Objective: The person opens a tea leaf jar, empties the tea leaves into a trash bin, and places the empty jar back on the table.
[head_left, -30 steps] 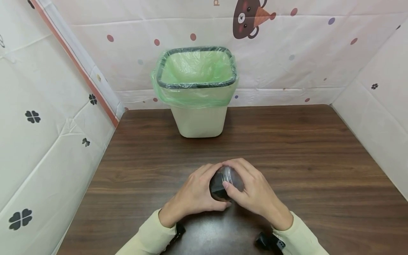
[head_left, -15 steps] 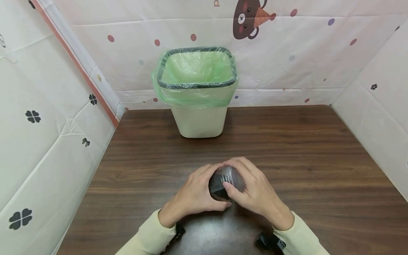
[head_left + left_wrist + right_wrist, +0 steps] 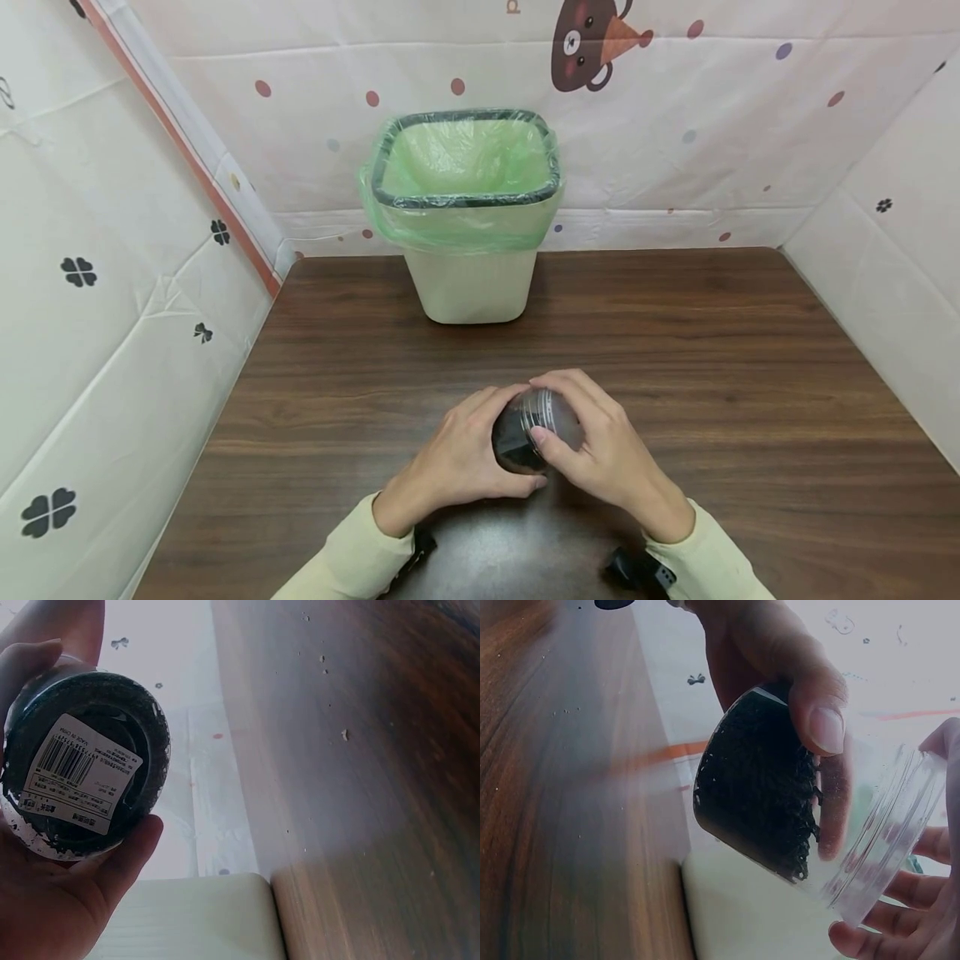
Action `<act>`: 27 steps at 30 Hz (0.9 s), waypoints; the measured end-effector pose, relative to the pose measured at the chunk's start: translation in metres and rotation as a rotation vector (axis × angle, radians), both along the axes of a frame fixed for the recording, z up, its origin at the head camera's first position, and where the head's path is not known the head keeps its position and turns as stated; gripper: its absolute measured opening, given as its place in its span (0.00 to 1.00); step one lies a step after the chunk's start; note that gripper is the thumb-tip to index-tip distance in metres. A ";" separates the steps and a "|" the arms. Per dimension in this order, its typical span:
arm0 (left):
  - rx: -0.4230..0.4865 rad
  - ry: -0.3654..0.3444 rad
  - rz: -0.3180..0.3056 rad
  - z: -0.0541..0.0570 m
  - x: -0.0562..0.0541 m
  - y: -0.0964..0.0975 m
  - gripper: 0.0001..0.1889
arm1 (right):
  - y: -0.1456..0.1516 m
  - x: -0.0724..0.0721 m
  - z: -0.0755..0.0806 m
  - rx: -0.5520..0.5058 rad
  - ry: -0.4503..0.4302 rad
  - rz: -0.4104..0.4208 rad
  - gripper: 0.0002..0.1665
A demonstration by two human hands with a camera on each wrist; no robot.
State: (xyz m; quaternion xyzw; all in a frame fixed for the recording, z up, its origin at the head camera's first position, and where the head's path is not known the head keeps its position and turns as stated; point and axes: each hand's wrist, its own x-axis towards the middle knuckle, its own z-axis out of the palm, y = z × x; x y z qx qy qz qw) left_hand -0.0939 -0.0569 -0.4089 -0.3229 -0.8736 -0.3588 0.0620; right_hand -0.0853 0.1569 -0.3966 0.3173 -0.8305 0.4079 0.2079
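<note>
Between both hands a clear plastic jar lies tilted on its side above the table, its base toward the left. Dark, shredded dry contents fill the base end. A white barcode label is stuck on the bottom. My left hand grips the jar's body, thumb on the near side and fingers on the far side. At the other end, my right hand curls round the clear ridged lid end. Parts of the jar are hidden behind the right-hand fingers.
A pale bin with a green liner bag and dark rim ring stands at the back of the brown wooden table. Printed cloth walls enclose the back and sides. Small crumbs show on the table.
The right hand has shifted slightly to the right at the lid end, and a little more of the ridged clear part shows. The left hand stays almost still on the jar.
</note>
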 end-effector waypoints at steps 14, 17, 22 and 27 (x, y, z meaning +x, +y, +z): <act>0.008 -0.032 0.019 -0.002 0.000 0.000 0.51 | 0.004 0.000 -0.004 -0.044 -0.034 0.004 0.29; 0.008 -0.040 0.025 -0.002 0.000 0.000 0.50 | 0.005 0.000 -0.004 -0.057 -0.046 0.006 0.29; 0.012 -0.054 0.041 -0.003 0.001 -0.001 0.50 | 0.007 0.000 -0.005 -0.081 -0.070 0.014 0.27; 0.015 -0.060 0.050 -0.004 0.001 -0.002 0.50 | 0.008 0.001 -0.006 -0.096 -0.095 0.021 0.27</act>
